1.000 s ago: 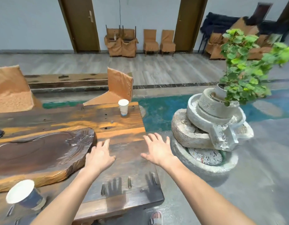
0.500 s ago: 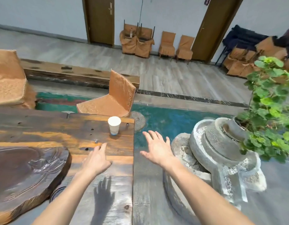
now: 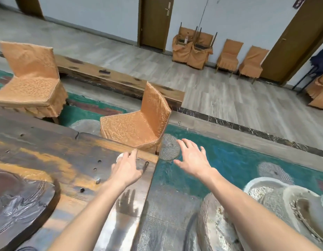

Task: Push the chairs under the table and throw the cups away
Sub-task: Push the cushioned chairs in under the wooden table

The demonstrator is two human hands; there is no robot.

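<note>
Both bare hands were stretched out at the far corner of the dark, orange-streaked wooden slab table (image 3: 48, 160).

The left hand (image 3: 128, 171) hung over the table corner with fingers straight and loosely apart, its spread-fingered shadow lying on the wood; only a sliver of the white paper cup (image 3: 119, 157) showed past the fingers, on the tabletop near the corner, and whether the hand touched it could not be told; the right hand (image 3: 191, 161) was splayed wide and held nothing, out past the table edge above the teal painted floor (image 3: 238, 160) and near a round grey grooved stone disc (image 3: 169, 149); the nearer orange fabric-covered chair (image 3: 137, 124) stood just beyond the corner, its seat towards the table; a second orange fabric-covered chair (image 3: 30, 77) stood further left along the far edge; stacked grey millstones (image 3: 265, 205) sat at lower right.
</note>
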